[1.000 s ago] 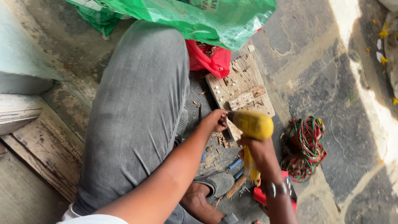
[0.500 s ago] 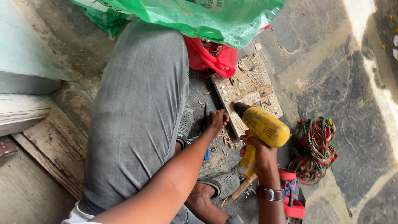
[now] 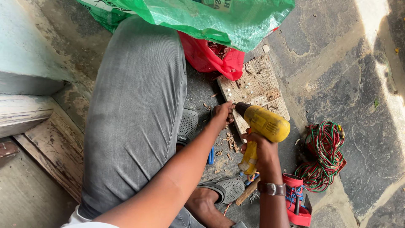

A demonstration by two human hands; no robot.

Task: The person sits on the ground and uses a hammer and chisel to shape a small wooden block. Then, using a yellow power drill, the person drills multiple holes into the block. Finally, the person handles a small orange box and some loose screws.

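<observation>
My right hand grips the handle of a yellow power drill whose nose points left at the near edge of a worn wooden board lying on the ground. My left hand is pinched at the drill's tip, fingers closed on something small I cannot make out, right against the board's edge. A watch sits on my right wrist. My grey-trousered leg stretches along the left.
A green plastic sack and a red bag lie beyond the board. A coil of red and green wire and a red tool sit at right. Wood chips litter the ground by grey slippers.
The drill has tilted lower and shifted slightly right relative to the board. Both hands stay at the board's edge, and the view has moved a little.
</observation>
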